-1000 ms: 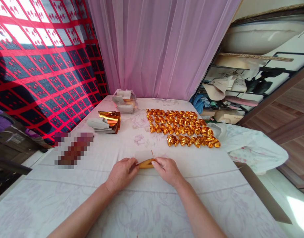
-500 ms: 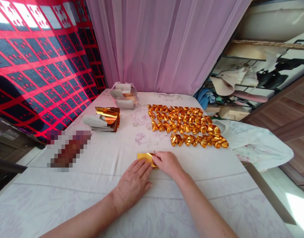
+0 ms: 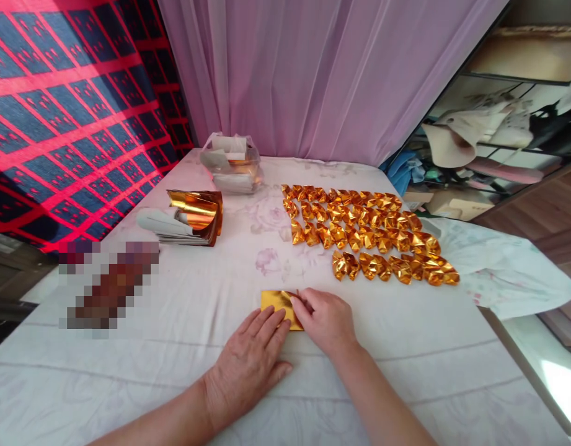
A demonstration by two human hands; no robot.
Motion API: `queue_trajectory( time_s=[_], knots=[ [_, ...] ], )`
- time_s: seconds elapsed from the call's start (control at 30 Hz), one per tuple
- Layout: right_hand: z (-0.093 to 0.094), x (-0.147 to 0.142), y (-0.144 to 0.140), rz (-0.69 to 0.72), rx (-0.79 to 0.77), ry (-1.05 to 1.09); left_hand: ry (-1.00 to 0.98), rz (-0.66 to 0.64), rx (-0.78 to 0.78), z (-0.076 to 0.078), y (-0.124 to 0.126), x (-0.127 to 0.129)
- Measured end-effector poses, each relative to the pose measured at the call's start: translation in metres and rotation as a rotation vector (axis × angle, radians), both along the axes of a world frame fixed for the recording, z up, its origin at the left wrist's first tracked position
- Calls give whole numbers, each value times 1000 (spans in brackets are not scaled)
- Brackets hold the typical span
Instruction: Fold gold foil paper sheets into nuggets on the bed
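Note:
A piece of gold foil paper (image 3: 271, 298) lies flat on the cloth-covered table in front of me. My left hand (image 3: 252, 353) rests on its lower left part with the fingers stretched out, pressing it down. The fingers of my right hand (image 3: 327, 316) are closed on the paper's right edge, where a corner is lifted and curled. Rows of folded gold foil pieces (image 3: 350, 217) stand beyond my right hand. A fanned stack of gold foil sheets with pale backs (image 3: 194, 214) sits to the far left.
Behind the stack is a clear plastic bag (image 3: 232, 164) with more sheets. A pixelated patch (image 3: 113, 285) hides something at the left. A purple curtain (image 3: 308, 74) hangs at the back, and a shelf with shoes and a hat (image 3: 452, 142) stands right of the table (image 3: 173, 371).
The view has shifted closer and slightly tilted. Both hands stay on the gold foil paper; the right-hand fingers still hold its edge, with little visible movement.

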State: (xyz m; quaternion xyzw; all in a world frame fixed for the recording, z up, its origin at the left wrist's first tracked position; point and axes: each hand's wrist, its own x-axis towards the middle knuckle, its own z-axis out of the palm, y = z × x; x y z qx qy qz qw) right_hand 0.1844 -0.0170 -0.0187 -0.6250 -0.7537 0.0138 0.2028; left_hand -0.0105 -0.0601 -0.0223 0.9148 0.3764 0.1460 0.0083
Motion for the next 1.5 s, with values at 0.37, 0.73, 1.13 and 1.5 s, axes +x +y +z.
queue_trajectory(
  time_s=[0.37,0.73,1.13,1.5],
  knots=[
    [0,3,4,63,24,48,32,-1,-1,6,2,-2],
    [1,0,4,29,55,71,28,-28,-82,8,4,-5],
    [3,1,5,42,93,31,45,-27,-67,9,4,-4],
    [3,-1,5,5,60,41,52,-13,9,10,5,-3]
  ],
)
